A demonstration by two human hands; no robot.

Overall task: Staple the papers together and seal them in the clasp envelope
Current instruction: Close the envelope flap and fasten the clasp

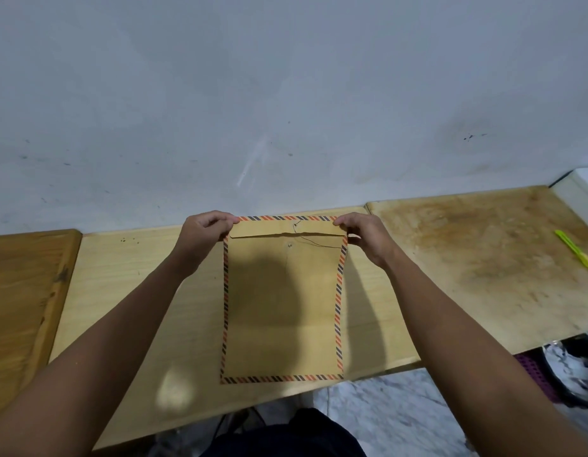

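Both hands, left [203,230] and right [365,235], pinch the folded flap corners of the brown, stripe-edged paper clasp envelope [282,308] on the pale wooden bench [137,268], papers presumably inside, its string [319,242] not yet wound.

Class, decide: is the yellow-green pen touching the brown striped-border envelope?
Apart. The head view shows the yellow-green pen lying far to the right on the stained wooden board, with bare wood between it and the brown striped-border envelope.
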